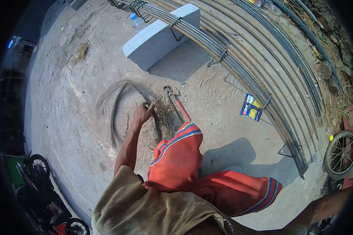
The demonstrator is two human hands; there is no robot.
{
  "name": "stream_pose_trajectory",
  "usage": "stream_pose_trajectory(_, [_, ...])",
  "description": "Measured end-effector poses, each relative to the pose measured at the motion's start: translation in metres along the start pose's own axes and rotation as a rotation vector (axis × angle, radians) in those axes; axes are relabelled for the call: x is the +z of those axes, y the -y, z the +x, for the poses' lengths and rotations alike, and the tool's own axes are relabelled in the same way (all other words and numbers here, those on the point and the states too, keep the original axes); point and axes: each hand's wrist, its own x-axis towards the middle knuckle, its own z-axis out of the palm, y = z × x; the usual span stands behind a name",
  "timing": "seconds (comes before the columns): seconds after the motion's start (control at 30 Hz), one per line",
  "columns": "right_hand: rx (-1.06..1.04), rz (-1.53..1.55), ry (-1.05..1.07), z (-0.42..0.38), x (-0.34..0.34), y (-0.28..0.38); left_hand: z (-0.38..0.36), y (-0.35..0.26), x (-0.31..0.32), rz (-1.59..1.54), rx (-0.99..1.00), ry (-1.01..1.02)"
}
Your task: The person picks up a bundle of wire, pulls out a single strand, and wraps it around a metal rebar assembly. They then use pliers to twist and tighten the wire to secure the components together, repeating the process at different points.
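Note:
My left hand (142,113) reaches down to a loose bundle of thin dark binding wire (114,117) on the ground. Its fingers are pinched on the strands, which fan out in a wide loop to the left. Right beside the hand lies a pair of end-cutting pincers (175,101) with a red handle, jaws pointing away from me. Dry grass (166,113) lies by the wire. My right forearm (325,207) stretches out at the lower right, and the hand itself is outside the picture.
Long steel bars (239,72) with bent stirrups rest on a pale concrete block (162,35). A blue and yellow packet (252,107) lies under them. A plastic bottle (136,21) stands behind the block. Motorbikes (47,196) are at left, a spoked wheel (341,154) at right.

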Motion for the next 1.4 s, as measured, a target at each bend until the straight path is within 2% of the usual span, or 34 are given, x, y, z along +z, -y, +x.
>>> stream_pose_trajectory(0.03, [-0.037, 0.066, 0.042, 0.004, 0.021, 0.004, 0.0, -0.031, -0.015, 0.273, 0.033, 0.113])
stream_pose_trajectory(0.07, [-0.072, 0.141, 0.084, 0.007, 0.045, 0.008, -0.003, -0.074, -0.037, 0.383, 0.041, 0.167])
stream_pose_trajectory(0.13, [-0.111, 0.299, 0.187, 0.01, 0.099, 0.005, -0.018, -0.156, -0.078, 0.081, 0.234, 0.216])
stream_pose_trajectory(0.2, [-0.093, 0.508, 0.287, 0.01, 0.169, -0.015, -0.025, -0.198, -0.081, -0.374, 0.586, 0.522])
stream_pose_trajectory(0.27, [-0.039, 0.633, 0.227, -0.004, 0.241, -0.049, -0.047, -0.246, -0.073, -0.724, 0.833, 0.673])
stream_pose_trajectory(0.3, [0.109, 0.651, 0.115, -0.012, 0.269, -0.064, -0.051, -0.264, -0.065, -0.804, 0.889, 0.624])
stream_pose_trajectory(0.33, [0.233, 0.653, 0.114, -0.022, 0.289, -0.074, -0.055, -0.28, -0.056, -0.885, 0.936, 0.575])
stream_pose_trajectory(0.4, [0.317, 0.52, 0.201, -0.047, 0.315, -0.091, -0.066, -0.3, -0.063, -1.074, 0.847, 0.666])
stream_pose_trajectory(0.47, [0.445, 0.511, 0.292, -0.055, 0.319, -0.098, -0.078, -0.318, -0.086, -1.271, 0.561, 0.941])
stream_pose_trajectory(0.57, [0.527, 0.41, 0.35, -0.045, 0.302, -0.112, -0.073, -0.304, -0.102, -0.834, 0.609, 0.594])
stream_pose_trajectory(0.63, [0.555, 0.333, 0.353, -0.034, 0.284, -0.113, -0.062, -0.291, -0.102, -0.648, 0.735, 0.377])
stream_pose_trajectory(0.67, [0.526, 0.268, 0.314, -0.031, 0.276, -0.115, -0.051, -0.278, -0.105, -0.527, 0.794, 0.286])
stream_pose_trajectory(0.7, [0.458, 0.091, 0.371, -0.03, 0.264, -0.116, -0.032, -0.256, -0.117, -0.407, 0.677, 0.207])
stream_pose_trajectory(0.73, [0.386, -0.081, 0.429, -0.029, 0.248, -0.117, -0.024, -0.243, -0.127, -0.09, 0.742, 0.002])
stream_pose_trajectory(0.77, [0.357, -0.19, 0.456, -0.031, 0.237, -0.116, -0.013, -0.223, -0.129, 0.054, 0.892, -0.179])
stream_pose_trajectory(0.87, [0.343, -0.383, 0.46, -0.033, 0.208, -0.111, 0.002, -0.169, -0.148, 0.205, 0.917, -0.018])
stream_pose_trajectory(0.93, [0.397, -0.323, 0.446, -0.032, 0.183, -0.12, 0.008, -0.137, -0.158, 0.301, 0.91, 0.002])
stream_pose_trajectory(1.0, [0.487, -0.225, 0.263, -0.017, 0.14, -0.115, 0.017, -0.094, -0.166, 0.288, 0.927, -0.024])
stream_pose_trajectory(1.03, [0.517, -0.178, 0.248, -0.013, 0.105, -0.118, 0.023, -0.061, -0.167, 0.126, 0.784, -0.043])
stream_pose_trajectory(1.13, [0.519, -0.189, 0.101, -0.025, 0.016, -0.109, 0.031, 0.023, -0.185, 0.289, 0.467, 0.096])
stream_pose_trajectory(1.2, [0.393, -0.274, -0.232, -0.035, -0.043, -0.1, 0.03, 0.076, -0.184, 0.418, 0.502, 0.026])
stream_pose_trajectory(1.23, [0.363, -0.289, -0.24, -0.044, -0.049, -0.086, 0.033, 0.094, -0.183, 0.485, 0.528, -0.017])
stream_pose_trajectory(1.33, [0.323, -0.323, -0.216, -0.067, -0.05, -0.059, 0.039, 0.118, -0.176, 0.584, 0.309, 0.204])
stream_pose_trajectory(1.4, [0.318, -0.328, -0.092, -0.072, -0.046, -0.048, 0.049, 0.11, -0.174, 0.681, 0.305, 0.511])
